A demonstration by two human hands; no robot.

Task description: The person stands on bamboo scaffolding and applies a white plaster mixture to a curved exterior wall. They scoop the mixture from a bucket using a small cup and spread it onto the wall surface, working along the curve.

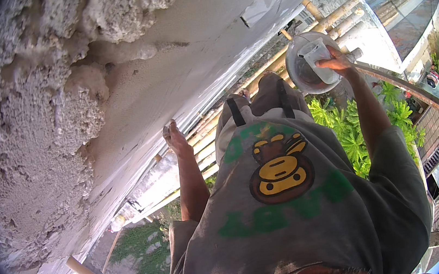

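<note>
Pressing left hand [176,138] flat on wall [132,98]; right hand [337,60] gripping bowl [306,66]

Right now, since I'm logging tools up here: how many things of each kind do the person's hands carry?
Round bowl: 1
White flat tool lying in the bowl: 1
Total: 2
Both are in the right hand. The left hand carries nothing and rests on the wall.

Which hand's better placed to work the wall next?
Probably left. The left hand is empty, fingers spread against the wall. The right hand is away from it, gripping a bowl over the railing.
</note>
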